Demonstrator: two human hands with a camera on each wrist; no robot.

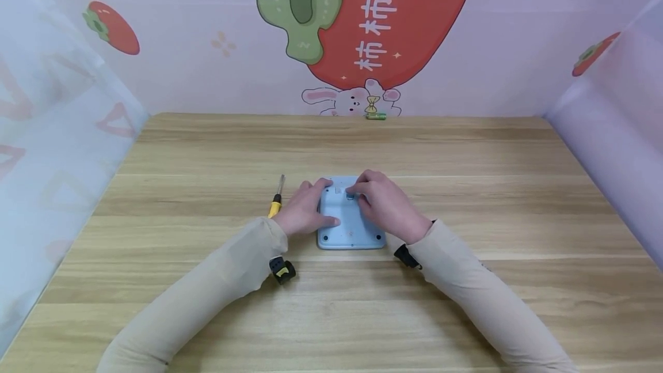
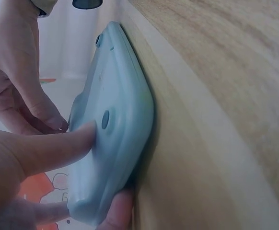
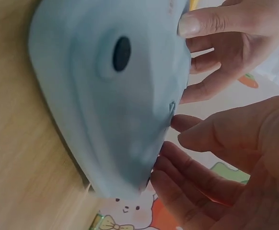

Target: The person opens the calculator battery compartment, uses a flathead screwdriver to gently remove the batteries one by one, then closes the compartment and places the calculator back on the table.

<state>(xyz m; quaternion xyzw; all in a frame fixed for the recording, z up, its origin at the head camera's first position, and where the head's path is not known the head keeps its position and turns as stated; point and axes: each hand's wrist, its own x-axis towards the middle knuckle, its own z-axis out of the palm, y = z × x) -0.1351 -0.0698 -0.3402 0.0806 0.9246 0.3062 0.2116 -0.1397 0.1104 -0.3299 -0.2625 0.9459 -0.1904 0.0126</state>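
Observation:
A light blue plastic device point(image 1: 344, 229), shaped like a desk calculator, lies back side up on the table with dark round feet at its corners. My left hand point(image 1: 302, 210) grips its left side, the thumb lying over the back and the other fingers round the edge. At the small opening point(image 1: 350, 196) near the far end of the back, my right hand point(image 1: 385, 205) touches with bent index finger and thumb. In the right wrist view its other fingertips point(image 3: 170, 153) rest along the device's edge. Nothing shows between index finger and thumb there.
A screwdriver point(image 1: 275, 207) with a yellow and black handle lies left of the device, beside my left hand. At the table's far edge lies a small green cylinder point(image 1: 376, 116), like a battery. Printed cloth point(image 1: 207, 45) hangs behind and at both sides of the wooden table point(image 1: 217, 148).

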